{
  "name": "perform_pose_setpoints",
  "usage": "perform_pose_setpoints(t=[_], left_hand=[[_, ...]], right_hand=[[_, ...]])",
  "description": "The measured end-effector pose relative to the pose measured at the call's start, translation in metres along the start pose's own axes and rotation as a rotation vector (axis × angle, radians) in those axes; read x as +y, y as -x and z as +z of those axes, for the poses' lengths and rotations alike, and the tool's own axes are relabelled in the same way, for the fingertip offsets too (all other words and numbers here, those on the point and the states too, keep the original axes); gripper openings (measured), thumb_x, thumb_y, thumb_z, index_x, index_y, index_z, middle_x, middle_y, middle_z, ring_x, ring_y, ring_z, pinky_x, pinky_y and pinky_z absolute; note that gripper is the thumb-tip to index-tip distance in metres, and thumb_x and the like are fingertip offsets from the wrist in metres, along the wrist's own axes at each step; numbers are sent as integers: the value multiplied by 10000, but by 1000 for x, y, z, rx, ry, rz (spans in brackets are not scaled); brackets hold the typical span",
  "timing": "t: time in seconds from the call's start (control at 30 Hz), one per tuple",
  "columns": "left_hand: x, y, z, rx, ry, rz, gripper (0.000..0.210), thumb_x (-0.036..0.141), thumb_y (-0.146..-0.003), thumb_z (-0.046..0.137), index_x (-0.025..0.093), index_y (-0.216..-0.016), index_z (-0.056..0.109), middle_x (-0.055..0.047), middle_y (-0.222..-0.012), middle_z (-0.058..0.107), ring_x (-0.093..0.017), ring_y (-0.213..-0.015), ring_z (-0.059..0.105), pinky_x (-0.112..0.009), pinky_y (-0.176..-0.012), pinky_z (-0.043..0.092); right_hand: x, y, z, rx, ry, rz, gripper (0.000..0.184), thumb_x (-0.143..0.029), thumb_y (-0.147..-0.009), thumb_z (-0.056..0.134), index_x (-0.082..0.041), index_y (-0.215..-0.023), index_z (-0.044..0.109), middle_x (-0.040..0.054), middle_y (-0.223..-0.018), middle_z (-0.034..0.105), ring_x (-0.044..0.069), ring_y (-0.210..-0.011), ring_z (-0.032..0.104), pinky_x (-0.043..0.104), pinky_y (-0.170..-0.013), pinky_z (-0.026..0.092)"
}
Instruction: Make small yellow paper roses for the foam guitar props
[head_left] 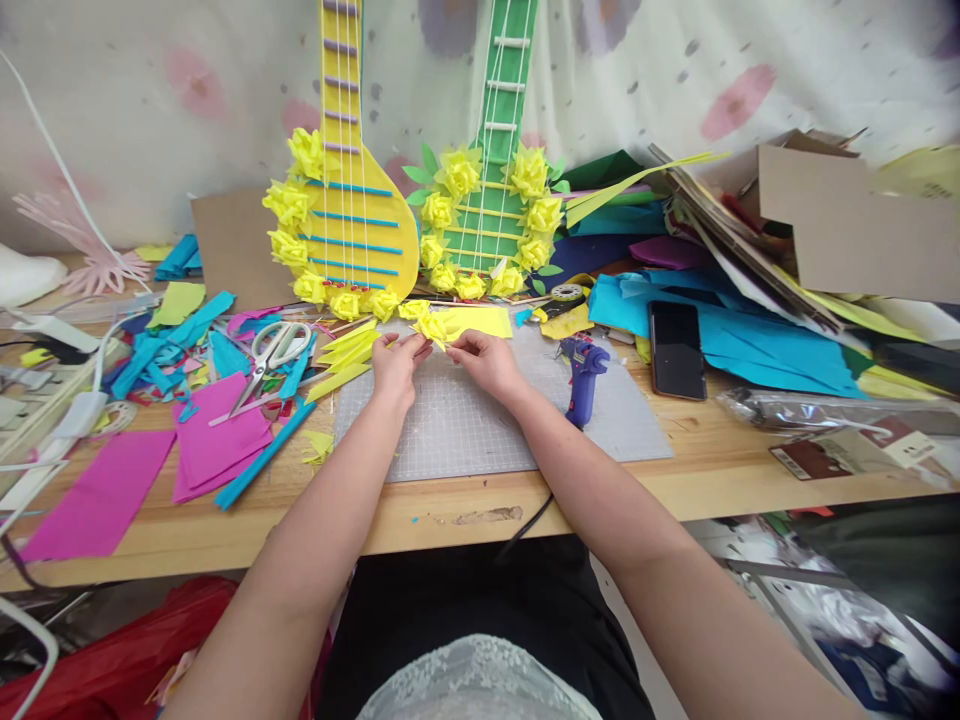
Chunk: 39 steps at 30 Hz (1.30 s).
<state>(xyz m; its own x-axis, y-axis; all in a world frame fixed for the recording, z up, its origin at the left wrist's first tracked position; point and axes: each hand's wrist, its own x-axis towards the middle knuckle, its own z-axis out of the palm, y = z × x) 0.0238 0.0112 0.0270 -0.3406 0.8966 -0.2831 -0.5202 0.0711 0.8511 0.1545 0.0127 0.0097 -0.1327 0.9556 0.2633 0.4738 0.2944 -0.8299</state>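
Pinched between the fingertips of the left hand (pixel 395 366) and the right hand (pixel 486 362): a small yellow flower (pixel 433 324), just beyond the hands and over the far part of the gray mat (pixel 465 420). Held at the near left by bent left fingers, at the near right by right thumb and fingertip. Cannot tell the exact finger placement under the petals. Probably very light and soft, with little slip; likely to crease or tear under a hard squeeze. Best taken low, at the gathered base, leaving the pointed petal tips free.

Beyond the hands, similar ruffled blooms (pixel 289 203) along the rounded edge of a flat yellow instrument (pixel 375 260), with blue bars and thin white strings; ahead and slightly right, a green instrument (pixel 487 222) with more of the same. Just past the right hand, a smooth yellow sheet (pixel 487 322); beside the left hand, narrow pointed strips (pixel 349 350). Farther left, metal-bladed scissors (pixel 274 360) among crumpled blue scraps (pixel 157 350) and matte magenta sheets (pixel 101 490). Right of the right hand, a hard plastic glue gun (pixel 585 368); farther right, a glossy dark phone (pixel 677 350). Below, a grained wooden table (pixel 420 505).
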Motion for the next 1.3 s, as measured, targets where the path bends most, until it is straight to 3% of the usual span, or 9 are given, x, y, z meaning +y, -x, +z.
perform_pose_setpoints(t=[0.17,0.37,0.93,1.3], left_hand=[[-1,-1,0,-12,5,32,414,21,-629,600,211,-822,287,72,-616,562,-106,-545,614,-308,-689,517],[-4,-2,-3,-30,-32,50,392,43,-650,617,205,-830,308,23,-686,606,-124,-617,634,-316,-703,511],[-5,-4,-6,-32,-50,33,491,-7,-565,653,203,-856,318,19,-712,599,-115,-660,624,-316,-745,508],[-6,-6,-4,-11,-3,36,451,26,-575,635,202,-854,327,24,-690,602,-106,-612,618,-298,-724,505]], right_hand=[[4,0,3,-2,-21,7,190,-346,-721,560,-167,-661,581,-10,-624,607,97,-565,493,223,-551,350],[4,-1,2,-15,-30,15,189,-343,-728,554,-172,-654,585,-5,-624,616,105,-576,501,233,-568,361],[5,-1,1,-89,-28,41,169,-316,-730,547,-167,-666,596,-6,-624,617,107,-583,504,232,-571,346],[-3,2,3,-48,145,40,144,-314,-718,553,-184,-666,519,-20,-628,570,91,-551,452,225,-536,308]])
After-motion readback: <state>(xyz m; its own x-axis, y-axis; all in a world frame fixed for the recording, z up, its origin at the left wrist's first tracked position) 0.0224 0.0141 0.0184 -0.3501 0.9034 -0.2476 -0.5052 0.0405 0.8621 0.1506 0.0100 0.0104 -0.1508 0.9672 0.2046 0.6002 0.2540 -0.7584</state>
